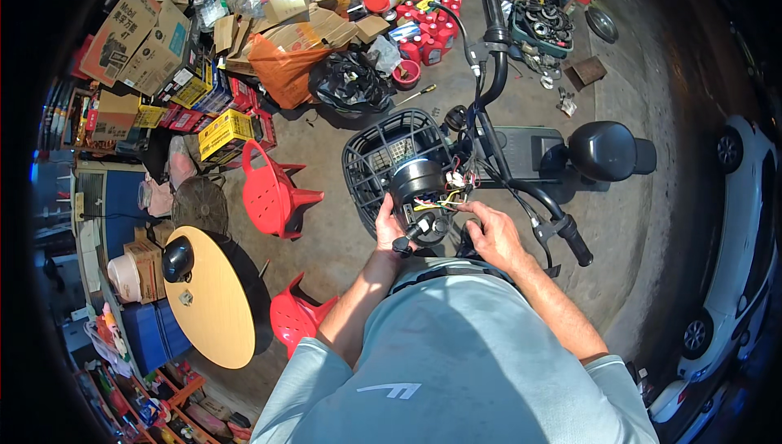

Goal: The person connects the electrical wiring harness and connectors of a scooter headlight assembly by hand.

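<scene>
- Gripping the headlight housing (417, 187), behind the basket (371, 159): left hand (388, 228), fingers curled.
- Pinching loose wires (448, 198): right hand (489, 232).
- Risk: tugging could likely detach a connector.

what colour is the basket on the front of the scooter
Black basket, clearest in the head view.

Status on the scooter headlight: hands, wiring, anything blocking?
Left hand grips the black headlight housing from its left side. Right hand pinches the coloured wires behind it. Front basket sits close beside the housing; handlebar crosses just above the right hand.
</scene>
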`<action>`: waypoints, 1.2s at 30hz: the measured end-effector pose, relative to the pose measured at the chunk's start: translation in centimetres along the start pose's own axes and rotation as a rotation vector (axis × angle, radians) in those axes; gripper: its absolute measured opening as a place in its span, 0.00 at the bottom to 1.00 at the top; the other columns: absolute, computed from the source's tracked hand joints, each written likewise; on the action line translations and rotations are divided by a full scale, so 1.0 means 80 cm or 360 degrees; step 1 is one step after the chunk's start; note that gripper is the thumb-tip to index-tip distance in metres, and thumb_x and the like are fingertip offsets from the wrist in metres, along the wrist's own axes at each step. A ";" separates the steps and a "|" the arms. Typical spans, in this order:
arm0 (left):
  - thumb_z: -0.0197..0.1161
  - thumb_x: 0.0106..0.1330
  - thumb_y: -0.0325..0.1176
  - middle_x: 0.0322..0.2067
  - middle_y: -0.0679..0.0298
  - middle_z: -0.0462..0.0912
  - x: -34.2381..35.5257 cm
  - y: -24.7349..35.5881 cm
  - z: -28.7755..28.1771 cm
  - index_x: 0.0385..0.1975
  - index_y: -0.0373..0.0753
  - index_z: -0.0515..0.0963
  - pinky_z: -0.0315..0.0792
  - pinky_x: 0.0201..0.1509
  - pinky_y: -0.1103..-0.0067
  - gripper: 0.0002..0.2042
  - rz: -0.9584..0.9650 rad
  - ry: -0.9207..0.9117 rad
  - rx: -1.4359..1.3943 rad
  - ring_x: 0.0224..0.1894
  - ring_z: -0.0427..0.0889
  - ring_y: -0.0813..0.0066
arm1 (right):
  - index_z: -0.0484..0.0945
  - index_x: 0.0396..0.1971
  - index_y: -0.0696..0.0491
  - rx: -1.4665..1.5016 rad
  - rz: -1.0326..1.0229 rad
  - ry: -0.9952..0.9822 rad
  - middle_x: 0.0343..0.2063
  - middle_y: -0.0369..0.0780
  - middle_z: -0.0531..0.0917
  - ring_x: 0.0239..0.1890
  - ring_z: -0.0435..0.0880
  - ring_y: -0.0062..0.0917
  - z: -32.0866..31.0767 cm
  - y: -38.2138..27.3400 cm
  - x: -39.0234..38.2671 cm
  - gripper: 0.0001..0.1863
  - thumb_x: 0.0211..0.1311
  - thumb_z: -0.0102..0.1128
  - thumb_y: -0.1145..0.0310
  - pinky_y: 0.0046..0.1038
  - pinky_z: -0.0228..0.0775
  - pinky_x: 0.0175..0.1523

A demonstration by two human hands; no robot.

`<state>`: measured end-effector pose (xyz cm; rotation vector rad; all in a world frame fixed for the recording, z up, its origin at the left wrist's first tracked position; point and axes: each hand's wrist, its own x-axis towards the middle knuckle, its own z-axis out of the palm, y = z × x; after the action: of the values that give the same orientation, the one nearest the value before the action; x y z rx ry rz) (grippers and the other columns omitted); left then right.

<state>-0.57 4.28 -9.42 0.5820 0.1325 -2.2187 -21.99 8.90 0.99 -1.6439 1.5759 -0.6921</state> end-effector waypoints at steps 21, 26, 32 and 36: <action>0.52 0.61 0.64 0.57 0.49 0.71 -0.010 0.004 -0.012 0.62 0.36 0.63 0.66 0.62 0.57 0.40 -0.0033 -0.0008 -0.0017 0.58 0.72 0.53 | 0.69 0.56 0.56 -0.0035 0.0029 -0.0200 0.56 0.48 0.74 0.58 0.73 0.40 0.012 -0.001 0.002 0.24 0.56 0.49 0.73 0.36 0.65 0.62; 0.52 0.61 0.64 0.58 0.49 0.71 -0.011 0.003 -0.009 0.62 0.36 0.62 0.65 0.63 0.58 0.40 -0.0026 -0.0009 -0.0009 0.58 0.72 0.53 | 0.69 0.56 0.56 -0.0044 0.0024 -0.0198 0.56 0.47 0.74 0.58 0.72 0.40 0.013 0.003 0.001 0.24 0.56 0.50 0.72 0.35 0.65 0.62; 0.52 0.60 0.64 0.57 0.50 0.71 -0.010 0.002 -0.008 0.62 0.37 0.63 0.65 0.63 0.58 0.40 -0.0014 -0.0009 0.0016 0.58 0.72 0.53 | 0.69 0.56 0.56 -0.0058 0.0032 -0.0195 0.56 0.47 0.74 0.59 0.72 0.39 0.014 0.006 0.001 0.24 0.56 0.50 0.72 0.35 0.65 0.63; 0.52 0.61 0.64 0.57 0.50 0.71 -0.010 0.003 -0.012 0.62 0.38 0.63 0.66 0.62 0.58 0.39 -0.0033 -0.0018 -0.0021 0.58 0.72 0.54 | 0.69 0.56 0.56 -0.0064 0.0053 -0.0204 0.56 0.47 0.74 0.59 0.72 0.39 0.014 0.004 0.002 0.24 0.57 0.50 0.72 0.35 0.65 0.63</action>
<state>0.35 4.95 -9.89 0.5631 0.1476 -2.2390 -21.23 8.90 0.04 -1.6533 1.5309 -0.5302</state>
